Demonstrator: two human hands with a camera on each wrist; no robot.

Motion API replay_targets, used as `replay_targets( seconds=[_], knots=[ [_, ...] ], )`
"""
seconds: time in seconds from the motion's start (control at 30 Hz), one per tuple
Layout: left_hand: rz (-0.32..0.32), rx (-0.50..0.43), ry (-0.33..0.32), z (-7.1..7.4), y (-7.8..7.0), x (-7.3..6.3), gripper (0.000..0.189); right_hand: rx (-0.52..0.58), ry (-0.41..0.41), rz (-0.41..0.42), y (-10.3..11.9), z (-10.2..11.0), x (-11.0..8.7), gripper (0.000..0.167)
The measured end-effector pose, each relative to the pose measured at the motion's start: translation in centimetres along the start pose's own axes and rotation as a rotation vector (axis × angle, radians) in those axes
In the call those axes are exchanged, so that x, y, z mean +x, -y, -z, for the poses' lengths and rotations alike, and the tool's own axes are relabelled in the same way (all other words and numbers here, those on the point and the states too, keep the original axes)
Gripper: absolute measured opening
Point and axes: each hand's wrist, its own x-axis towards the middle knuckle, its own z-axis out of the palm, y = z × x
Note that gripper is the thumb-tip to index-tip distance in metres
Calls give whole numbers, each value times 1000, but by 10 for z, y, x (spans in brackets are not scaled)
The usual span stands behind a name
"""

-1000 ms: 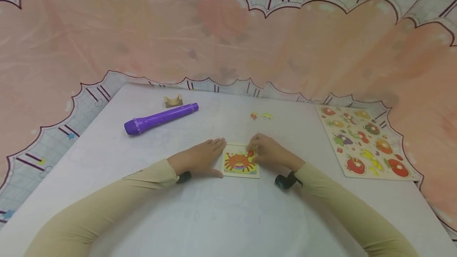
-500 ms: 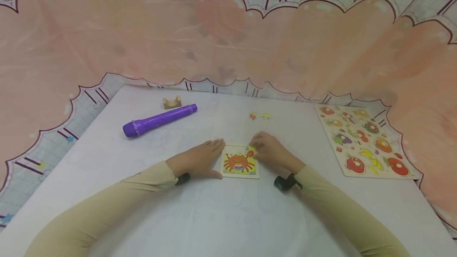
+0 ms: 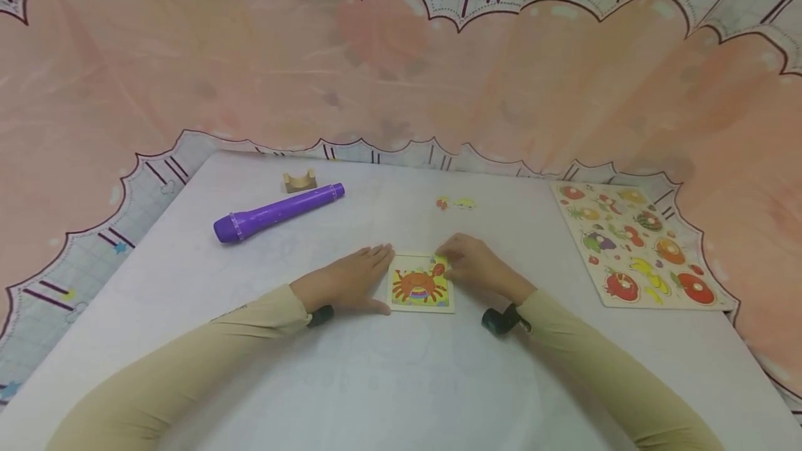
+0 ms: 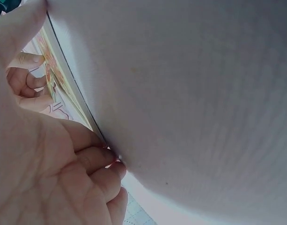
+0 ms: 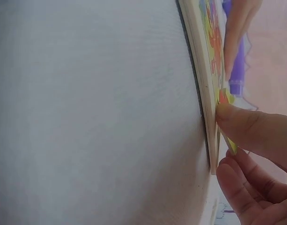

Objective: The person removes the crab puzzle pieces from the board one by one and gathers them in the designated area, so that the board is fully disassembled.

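Note:
A small square crab jigsaw puzzle [image 3: 418, 285] in a pale wooden frame lies on the white table. My left hand [image 3: 347, 279] lies at its left side, fingers extended and thumb spread, with the tips along the frame's edge. At the upper right corner my right hand [image 3: 473, 264] pinches a puzzle piece [image 5: 231, 144] between thumb and fingers. That piece is tilted in the right wrist view, one edge raised above the frame. It carries part of the red claw on yellow. In the left wrist view, the left fingers [image 4: 94, 157] touch the frame's side.
Two small loose pieces, one red [image 3: 442, 203] and one yellow-green [image 3: 465, 204], lie behind the puzzle. A purple toy microphone [image 3: 278, 213] and a notched wooden block [image 3: 300, 181] are at the back left. To the right lies a fruit puzzle board [image 3: 639, 246].
The right hand has shifted slightly at the upper right corner, staying on the piece. My left hand holds its place beside the frame. The head view has drifted slightly.

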Motion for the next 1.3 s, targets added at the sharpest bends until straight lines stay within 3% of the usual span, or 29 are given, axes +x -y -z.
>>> replay_targets(
  seconds=[0.93, 1.3],
  knots=[
    [4, 13, -2, -1, 0, 0, 102, 2, -12, 8, 0, 2, 0, 35],
    [16, -19, 4, 0, -2, 0, 102, -3, -15, -43, -1, 4, 3, 34]
  ],
)
